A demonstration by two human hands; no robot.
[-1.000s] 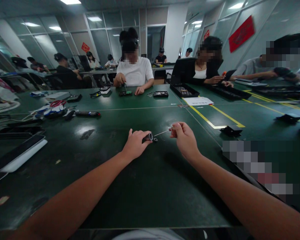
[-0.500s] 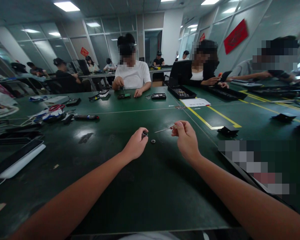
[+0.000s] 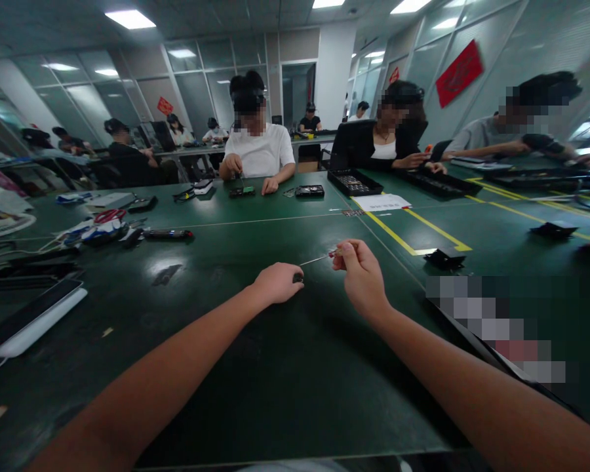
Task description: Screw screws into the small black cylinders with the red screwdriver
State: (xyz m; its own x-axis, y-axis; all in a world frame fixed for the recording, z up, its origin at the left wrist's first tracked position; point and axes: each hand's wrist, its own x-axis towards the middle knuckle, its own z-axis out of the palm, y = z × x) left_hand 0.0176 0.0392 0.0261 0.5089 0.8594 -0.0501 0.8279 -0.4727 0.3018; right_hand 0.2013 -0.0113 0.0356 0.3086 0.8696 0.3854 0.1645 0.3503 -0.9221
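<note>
My left hand (image 3: 279, 283) is closed low over the green table, with a small dark round part (image 3: 297, 278) at its fingertips. Most of that part is covered by the fingers, so I cannot tell whether it rests on the tabletop. In my right hand (image 3: 364, 272), thumb and fingers pinch the reddish, see-through handle of a thin screwdriver (image 3: 315, 260). Its metal shaft points left, and the tip ends close to my left fingers. Whether the tip touches anything is unclear.
A dark pen-shaped tool (image 3: 168, 235) and tangled cables with red-handled scissors (image 3: 110, 216) lie left. Nearer stands a white-sided device (image 3: 44, 318). At right are a black bracket (image 3: 445, 259) and yellow tape lines. Across the table a person in white (image 3: 259, 154) works on a green board.
My left hand has moved right and slightly down, over the spot where a small round metal part lay exposed. The screwdriver has shifted slightly left toward it.
</note>
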